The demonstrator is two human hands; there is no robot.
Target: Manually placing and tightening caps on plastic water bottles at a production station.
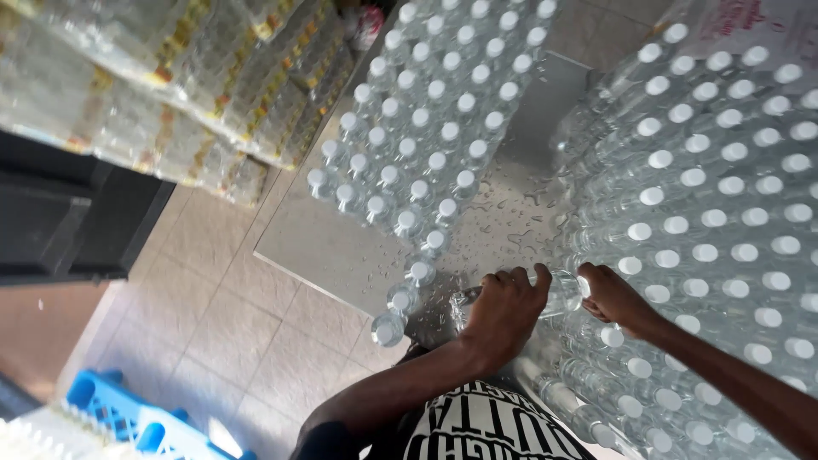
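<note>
A wet metal surface (341, 247) runs from centre frame toward the top, carrying clear white-capped bottles. The largest block of bottles (724, 196) fills the right side; a white sheet with red print (750, 21) lies on it at upper right. A smaller bottle group (426, 128) stands in rows at upper centre. Shrink-wrapped bottle packs with yellow labels (187, 77) are stacked at upper left, and a blue crate (128, 417) sits at lower left on the tiled floor (230, 324). At lower centre one clear bottle (558, 294) lies on its side: the left hand (503, 311) wraps its grip over it, and the right hand (613, 298) closes on its capped end.
</note>
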